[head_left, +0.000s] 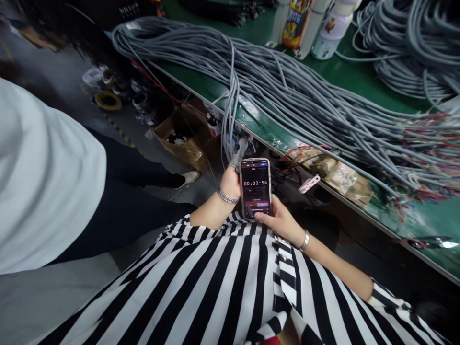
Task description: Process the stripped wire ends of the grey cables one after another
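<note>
A smartphone (255,188) with a dark screen showing a timer reading 00:03:54 is held upright in front of my striped shirt. My left hand (230,182) grips its left edge, a grey covering on one finger and a metal bracelet at the wrist. My right hand (279,221) cradles the phone's lower right corner, thumb resting on the bottom of the screen. A bracelet sits on that wrist too.
A green workbench (362,79) runs from upper left to lower right, covered by a thick bundle of grey cables (294,103) with coloured wire ends at right. Bottles (334,26) stand at the back. A person in a white top (39,177) stands left. A cardboard box (181,136) lies under the bench.
</note>
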`<control>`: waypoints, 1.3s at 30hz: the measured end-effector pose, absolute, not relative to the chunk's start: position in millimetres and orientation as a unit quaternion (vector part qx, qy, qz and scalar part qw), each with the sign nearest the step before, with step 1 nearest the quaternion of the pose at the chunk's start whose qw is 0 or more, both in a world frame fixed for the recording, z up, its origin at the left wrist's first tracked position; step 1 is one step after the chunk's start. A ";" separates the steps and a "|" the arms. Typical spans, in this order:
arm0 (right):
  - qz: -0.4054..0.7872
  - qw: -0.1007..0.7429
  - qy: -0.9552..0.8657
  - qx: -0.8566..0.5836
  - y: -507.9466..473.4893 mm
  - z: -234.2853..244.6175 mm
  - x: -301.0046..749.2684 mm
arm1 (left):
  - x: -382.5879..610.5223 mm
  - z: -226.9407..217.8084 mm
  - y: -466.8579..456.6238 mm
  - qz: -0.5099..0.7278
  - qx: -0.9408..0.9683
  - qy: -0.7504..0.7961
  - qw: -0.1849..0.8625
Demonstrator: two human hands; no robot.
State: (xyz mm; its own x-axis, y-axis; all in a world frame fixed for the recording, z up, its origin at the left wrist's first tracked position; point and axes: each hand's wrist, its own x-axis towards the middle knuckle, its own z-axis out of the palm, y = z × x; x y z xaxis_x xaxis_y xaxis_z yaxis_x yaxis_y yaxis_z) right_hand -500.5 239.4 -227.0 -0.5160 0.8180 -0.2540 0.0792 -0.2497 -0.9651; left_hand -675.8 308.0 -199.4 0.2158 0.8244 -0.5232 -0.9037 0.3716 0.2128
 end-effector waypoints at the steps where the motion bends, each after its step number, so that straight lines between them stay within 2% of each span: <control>1: 0.691 0.276 -0.539 -0.394 239.5 -226.1 -501.0 | -677.6 -201.4 308.9 0.551 -0.069 0.291 0.779; 10: 0.790 0.214 -0.505 -0.275 243.1 -212.6 -507.2 | -692.7 -211.1 315.0 0.497 -0.096 0.293 0.811; 22: 0.802 0.187 -0.486 -0.291 245.7 -216.6 -501.4 | -694.1 -210.5 311.8 0.515 -0.113 0.302 0.794; 39: 0.811 0.197 -0.462 -0.299 238.2 -216.8 -494.2 | -689.8 -208.1 307.8 0.515 -0.095 0.275 0.807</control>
State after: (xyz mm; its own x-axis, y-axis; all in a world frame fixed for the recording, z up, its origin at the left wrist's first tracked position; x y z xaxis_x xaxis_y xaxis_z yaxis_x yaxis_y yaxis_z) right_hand -494.2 238.2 -216.8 -0.7430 0.5966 -0.3033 -0.0430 -0.4948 -0.8679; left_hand -689.8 307.8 -208.1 0.3194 0.7783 -0.5406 -0.8822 0.4525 0.1303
